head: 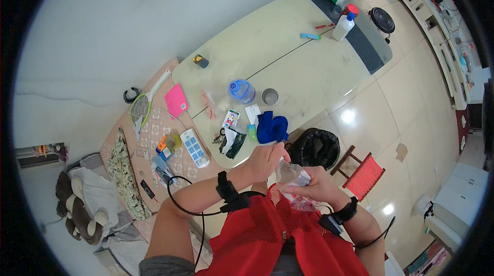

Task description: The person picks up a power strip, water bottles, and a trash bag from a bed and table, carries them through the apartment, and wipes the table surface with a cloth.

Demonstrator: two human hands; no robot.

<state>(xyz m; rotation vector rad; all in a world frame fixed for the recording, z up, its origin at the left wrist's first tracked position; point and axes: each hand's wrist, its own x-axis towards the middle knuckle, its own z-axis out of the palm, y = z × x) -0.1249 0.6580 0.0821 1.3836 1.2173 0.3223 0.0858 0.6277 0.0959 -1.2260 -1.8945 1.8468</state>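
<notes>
My left hand (268, 159) pinches the upper edge of a clear plastic bag (288, 173) with its fingertips. Lower down, my right hand (318, 186) grips the bag's other side, and a crinkled reddish part hangs beneath that hand. What the bag contains is hard to make out. Both hands are above my red mesh garment (254, 222), near the table's close end. A dark blue cloth (272, 126) lies on the table (308, 71) just beyond my left hand. Next to it are a green packet (252, 132) and a dark green and white pouch (233, 141).
A blue-capped plastic bottle (242, 91) and metal cup (269, 97) stand mid-table. A black-lined bin (315, 148) and red stool (364, 175) are on the floor to the right. At left, a power strip (195, 148) and an electric swatter (141, 108) lie on a patterned cover.
</notes>
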